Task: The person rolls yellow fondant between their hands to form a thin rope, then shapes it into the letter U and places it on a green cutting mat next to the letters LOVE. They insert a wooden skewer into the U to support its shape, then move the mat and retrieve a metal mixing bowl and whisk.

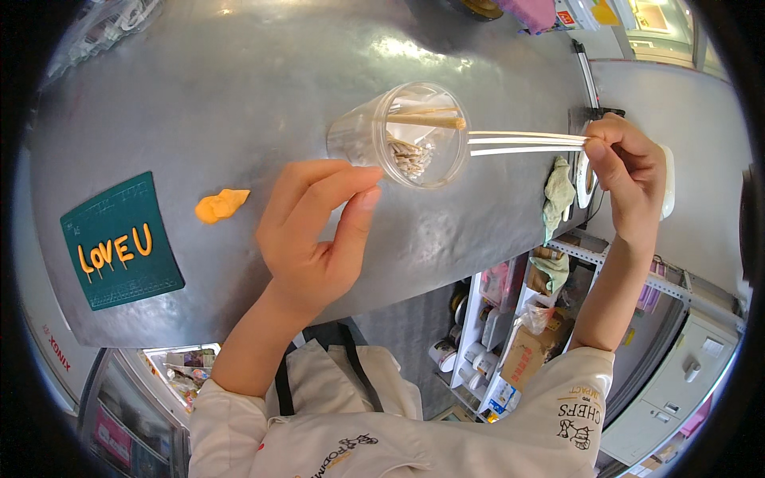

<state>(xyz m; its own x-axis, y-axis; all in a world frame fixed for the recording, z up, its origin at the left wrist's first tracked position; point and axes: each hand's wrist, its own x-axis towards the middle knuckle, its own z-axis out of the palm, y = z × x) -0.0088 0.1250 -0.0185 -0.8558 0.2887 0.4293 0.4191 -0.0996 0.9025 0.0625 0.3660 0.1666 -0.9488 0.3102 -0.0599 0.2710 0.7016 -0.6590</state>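
Observation:
My right hand (627,167) pinches the far ends of three thin white sticks (526,142), spread a little apart and level to the right of a clear plastic cup (352,134). Thicker wooden sticks and a bundle of thin pale sticks are inside the cup. My left hand (323,233) is by the cup's lower rim, thumb and index fingertip nearly together; whether they touch the cup or pinch anything is unclear. A lump of orange dough-like material (221,206) lies on the metal table. Orange letters (116,251), some with thin sticks below, lie on a green cutting mat (128,209).
The metal table (239,89) bears a plastic bag (104,36) at its upper left corner. A greenish cloth (559,185) lies near its right edge, beside a white round-faced object. Shelves with tubs and a cardboard box (532,352) stand below the table's lower right edge.

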